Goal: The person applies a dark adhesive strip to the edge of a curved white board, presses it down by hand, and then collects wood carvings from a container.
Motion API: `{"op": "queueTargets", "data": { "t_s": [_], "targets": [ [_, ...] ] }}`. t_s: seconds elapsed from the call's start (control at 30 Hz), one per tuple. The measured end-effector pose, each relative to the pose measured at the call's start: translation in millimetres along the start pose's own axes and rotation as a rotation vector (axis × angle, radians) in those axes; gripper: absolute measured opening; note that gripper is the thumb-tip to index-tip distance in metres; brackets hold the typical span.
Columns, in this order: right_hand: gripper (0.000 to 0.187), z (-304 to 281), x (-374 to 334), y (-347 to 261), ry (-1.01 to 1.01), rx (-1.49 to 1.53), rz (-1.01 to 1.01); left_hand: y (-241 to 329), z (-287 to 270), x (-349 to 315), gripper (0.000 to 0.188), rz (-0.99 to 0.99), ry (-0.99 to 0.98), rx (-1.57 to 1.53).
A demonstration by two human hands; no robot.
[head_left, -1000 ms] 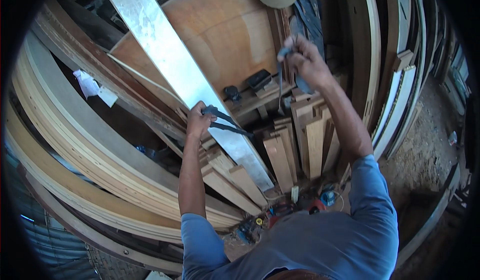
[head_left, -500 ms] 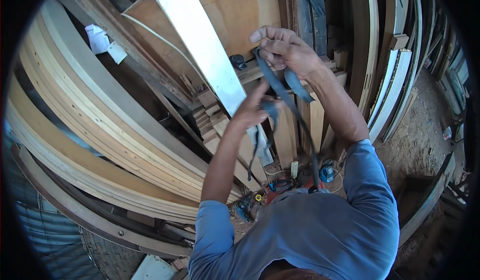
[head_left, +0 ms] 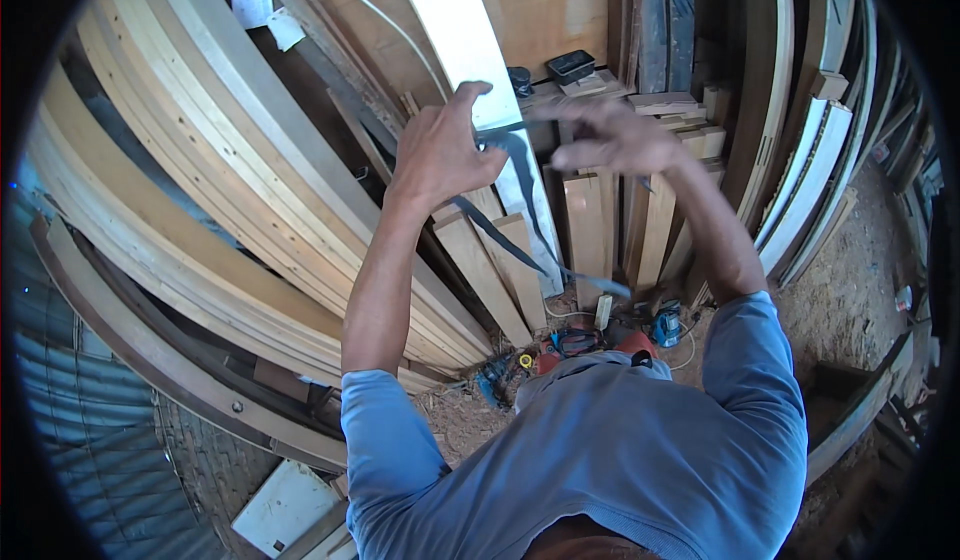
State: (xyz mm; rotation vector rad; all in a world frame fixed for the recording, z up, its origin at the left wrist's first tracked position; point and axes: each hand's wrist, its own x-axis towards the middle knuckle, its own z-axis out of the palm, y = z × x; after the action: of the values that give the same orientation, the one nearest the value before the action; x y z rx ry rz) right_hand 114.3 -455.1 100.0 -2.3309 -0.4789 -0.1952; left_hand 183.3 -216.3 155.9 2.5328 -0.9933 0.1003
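Note:
A dark blue-grey strap (head_left: 522, 175) hangs in loose lengths in front of a white board. My left hand (head_left: 440, 155) is curled around part of it, with the thumb and forefinger raised. Opposite it, my right hand (head_left: 615, 138) points leftward and is smeared by motion. Whether its fingers grip the strap I cannot tell. One length of the strap trails down and right toward my waist, and its tail is blurred.
The long white board (head_left: 465, 35) leans ahead of me among upright timber pieces (head_left: 588, 225). Curved stacked planks (head_left: 215, 165) fill the left. A dark rectangular container (head_left: 570, 66) rests on wood at the back. Blue power tools (head_left: 667, 326) sit on the floor near my waist.
My left hand has moved up and left, taking the strap with it. My right hand has come lower and farther right. The strap now hangs between them rather than from the raised right hand.

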Motion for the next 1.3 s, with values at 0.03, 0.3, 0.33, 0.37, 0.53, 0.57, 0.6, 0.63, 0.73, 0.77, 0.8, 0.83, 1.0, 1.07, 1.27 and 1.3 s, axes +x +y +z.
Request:
{"op": "queueTargets", "data": {
  "t_s": [0.03, 0.3, 0.33, 0.37, 0.53, 0.57, 0.6, 0.63, 0.73, 0.77, 0.8, 0.83, 1.0, 1.07, 1.27, 1.3],
  "targets": [
    [0.045, 21.6, 3.2, -3.5, -0.064, -0.007, 0.021, 9.4, -8.0, -2.3, 0.068, 0.0, 0.017, 0.009],
    [0.031, 55.9, 26.7, 18.0, 0.139, 0.249, 0.192, -42.4, -64.9, -50.3, 0.026, -0.01, -0.124, 0.078],
    [0.033, 44.3, 23.4, 31.9, 0.199, 0.291, 0.187, -64.2, -70.0, -61.5, 0.025, -0.041, -0.224, 0.026],
    [0.032, 33.8, 19.9, 41.6, 0.283, 0.232, 0.202, -88.5, -72.0, -74.9, 0.026, -0.07, -0.326, -0.027],
    [0.032, -4.1, -16.5, 108.2, 0.567, 0.315, 0.437, -209.2, -88.5, -178.1, 0.02, -0.297, -0.084, -0.62],
    [0.033, -9.8, -25.3, 116.5, 0.577, 0.311, 0.49, -224.0, -91.4, -197.6, 0.019, -0.345, 0.043, -0.789],
    [0.033, -13.9, -31.7, 120.0, 0.583, 0.309, 0.54, -243.2, -96.8, -212.8, 0.019, -0.274, 0.132, -0.872],
    [0.036, -15.2, -41.7, 113.8, 0.492, 0.236, 0.518, -251.0, -100.5, -221.0, 0.02, -0.206, 0.22, -0.955],
    [0.048, -2.2, -58.6, 110.8, 0.129, -0.159, 0.378, -248.0, -126.2, -232.6, 0.026, -0.266, 0.51, -1.187],
    [0.045, -6.1, -57.0, 99.1, -0.113, -0.051, 0.473, -246.5, -130.2, -237.3, 0.027, -0.268, 0.537, -1.238],
    [0.04, -8.5, -53.8, 86.7, -0.131, -0.022, 0.452, -238.1, -131.9, -238.9, 0.026, -0.245, 0.527, -1.267],
    [0.036, -10.8, -53.6, 77.7, -0.147, 0.003, 0.439, -226.6, -128.5, -237.0, 0.026, -0.222, 0.512, -1.302],
    [0.023, -17.4, -37.5, 28.8, -0.153, 0.145, 0.353, -179.0, -94.2, -217.2, 0.042, -0.027, 0.49, -1.572],
    [0.021, -19.9, -30.2, -0.1, -0.16, 0.294, 0.253, -143.4, -72.7, -205.2, 0.051, -0.011, 0.534, -1.494],
    [0.019, -10.3, -0.3, -76.8, -0.174, 0.458, -0.026, -106.2, 27.7, -154.9, 0.073, 0.212, 0.201, -1.567],
    [0.019, -3.9, 7.3, -76.8, -0.193, 0.564, -0.139, -97.4, 46.9, -145.8, 0.077, 0.187, 0.247, -1.251]
  ]
}}
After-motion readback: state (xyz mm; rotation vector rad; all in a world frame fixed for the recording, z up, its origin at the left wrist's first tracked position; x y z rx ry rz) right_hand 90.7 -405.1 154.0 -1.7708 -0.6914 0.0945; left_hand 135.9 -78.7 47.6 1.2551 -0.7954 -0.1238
